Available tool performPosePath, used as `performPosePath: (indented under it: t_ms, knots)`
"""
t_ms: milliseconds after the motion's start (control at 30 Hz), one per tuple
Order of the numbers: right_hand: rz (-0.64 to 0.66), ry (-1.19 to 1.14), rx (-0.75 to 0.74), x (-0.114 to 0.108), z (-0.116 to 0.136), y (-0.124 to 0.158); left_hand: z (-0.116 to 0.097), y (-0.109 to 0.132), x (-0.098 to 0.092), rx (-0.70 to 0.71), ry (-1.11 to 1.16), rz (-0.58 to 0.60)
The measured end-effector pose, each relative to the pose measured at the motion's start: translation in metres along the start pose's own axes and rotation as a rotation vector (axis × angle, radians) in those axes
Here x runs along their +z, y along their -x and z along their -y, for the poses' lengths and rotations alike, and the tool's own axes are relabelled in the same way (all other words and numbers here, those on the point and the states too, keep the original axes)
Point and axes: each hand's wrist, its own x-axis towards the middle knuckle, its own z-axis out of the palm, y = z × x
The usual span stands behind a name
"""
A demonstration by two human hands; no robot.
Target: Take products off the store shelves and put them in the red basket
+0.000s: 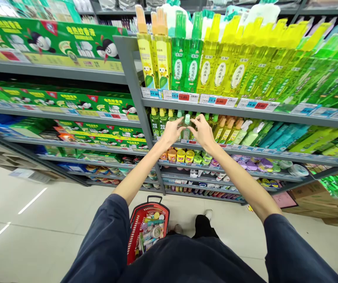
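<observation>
Store aisle. A grey metal shelving unit (136, 86) fills the upper part of the view, seen at a slant and running off to the right. The left bay holds green boxed goods (53, 43). The right bay has tall yellow and green bottles (216, 59) on the upper shelf, with price tags (180, 95) along its edge. A red shopping basket (135, 236) full of small items sits on the pale tiled floor (39, 239), just in front of the person's legs. Dark sleeves (104, 239) run in from the bottom corners, and both bare forearms reach up to the shelf.

Left hand (171, 131) and right hand (204, 131) close in from either side on a small bottle (186, 133) with a pale green cap (187, 119). It stands at the front of the shelf row just under the tags, among similar bottles. It is upright, long axis roughly vertical, cap up. Fingers of both hands touch its sides, grip looks closed, firmness unclear. Fingers hide most of the body. Label unreadable, base hidden, so cannot tell if it is lifted off the shelf.
</observation>
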Motion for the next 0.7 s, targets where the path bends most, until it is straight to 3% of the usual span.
performPosePath:
  t_ms: [367, 700]
  knots:
    - [0.217, 0.311, 0.236, 0.000, 0.012, -0.015, -0.020, -0.008, 0.002, -0.170, -0.568, 0.077]
    - [0.240, 0.256, 0.255, 0.007, 0.013, -0.021, -0.017, -0.012, 0.000, -0.162, -0.531, 0.155]
